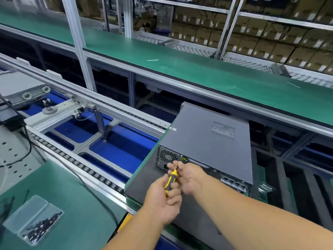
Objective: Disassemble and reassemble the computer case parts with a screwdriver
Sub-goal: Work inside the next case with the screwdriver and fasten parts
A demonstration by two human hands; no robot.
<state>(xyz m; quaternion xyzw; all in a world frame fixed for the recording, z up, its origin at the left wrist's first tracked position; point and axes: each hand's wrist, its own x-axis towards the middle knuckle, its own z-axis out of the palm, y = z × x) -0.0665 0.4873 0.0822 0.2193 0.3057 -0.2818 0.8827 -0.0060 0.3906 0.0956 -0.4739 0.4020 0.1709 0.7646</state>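
Gripping one yellow-and-black screwdriver (170,179), the left hand (163,199) curls its fingers (173,193) round the handle; the right hand (188,176) pinches the shaft near the tip, its fingers bent at the case's rear panel; one grey computer case (209,141) lies flat on one dark foam mat (144,179) on the green tabletop (72,195), at 12 o'clock from the hands; one clear plastic box (33,218) of many small dark screws, too blurred to count, sits at 9 o'clock, well apart.
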